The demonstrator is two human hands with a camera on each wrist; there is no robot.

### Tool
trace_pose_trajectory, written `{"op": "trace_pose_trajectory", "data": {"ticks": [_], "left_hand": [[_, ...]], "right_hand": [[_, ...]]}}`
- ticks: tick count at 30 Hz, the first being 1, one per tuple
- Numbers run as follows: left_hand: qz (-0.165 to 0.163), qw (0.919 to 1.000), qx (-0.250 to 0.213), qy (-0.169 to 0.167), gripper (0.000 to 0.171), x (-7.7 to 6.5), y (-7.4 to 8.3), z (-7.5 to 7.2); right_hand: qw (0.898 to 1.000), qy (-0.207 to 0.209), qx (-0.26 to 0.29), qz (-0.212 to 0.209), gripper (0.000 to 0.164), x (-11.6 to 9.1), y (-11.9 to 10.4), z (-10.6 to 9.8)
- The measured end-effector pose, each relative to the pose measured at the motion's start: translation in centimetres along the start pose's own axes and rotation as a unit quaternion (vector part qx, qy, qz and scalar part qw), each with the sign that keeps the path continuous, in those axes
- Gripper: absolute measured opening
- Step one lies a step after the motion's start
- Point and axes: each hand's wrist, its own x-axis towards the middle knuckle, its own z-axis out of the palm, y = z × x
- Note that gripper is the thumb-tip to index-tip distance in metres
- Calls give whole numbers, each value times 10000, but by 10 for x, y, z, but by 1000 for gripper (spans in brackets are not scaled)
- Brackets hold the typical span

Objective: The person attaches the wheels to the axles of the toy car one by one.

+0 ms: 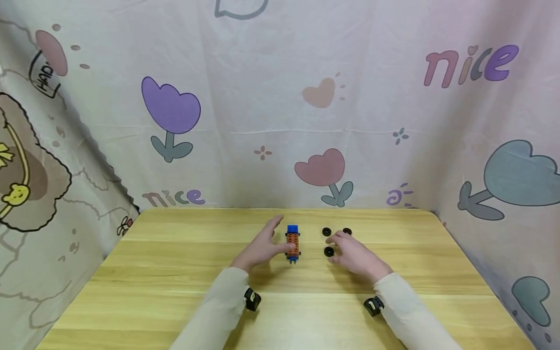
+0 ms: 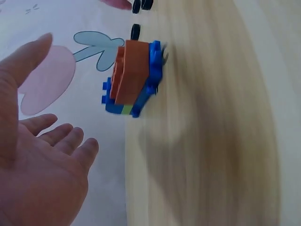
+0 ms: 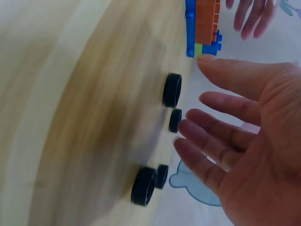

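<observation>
A small toy car [image 1: 292, 239] of orange and blue building bricks stands on the wooden table, with a yellow-green piece low on its side. My left hand [image 1: 262, 248] is just left of it, fingers extended. The thumb overlaps the car in the head view, while the left wrist view shows a gap between palm and car [image 2: 134, 75]. To the right lie several black wheels, among them a nearer wheel [image 1: 329, 251] and a farther wheel [image 1: 326, 232]. Over them hovers my right hand [image 1: 356, 255], fingers loosely bent and holding nothing; it partly hides the wheels in the head view.
The light wooden table [image 1: 166, 272] ends at a patterned cloth [image 1: 245, 97] hanging behind it and along both sides. Each wrist carries a small black camera, the left camera [image 1: 252, 299] and the right camera [image 1: 374, 306].
</observation>
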Motion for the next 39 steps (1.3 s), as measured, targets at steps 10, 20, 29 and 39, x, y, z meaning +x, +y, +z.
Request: {"op": "trace_pose_trajectory", "data": {"ticks": [10, 20, 29, 39], "left_hand": [[-218, 9993, 264, -145, 101, 25, -11, 16], [-267, 9980, 522, -243, 108, 29, -19, 22], [-30, 9980, 538, -329, 106, 33, -20, 27], [-80, 9974, 687, -192, 104, 31, -16, 29]], "right_hand": [[9998, -136, -95, 98, 43, 12, -1, 9], [9998, -146, -133, 39, 36, 15, -2, 11], [9997, -109, -171, -114, 25, 17, 0, 13], [9999, -78, -98, 18, 23, 14, 2, 10]]}}
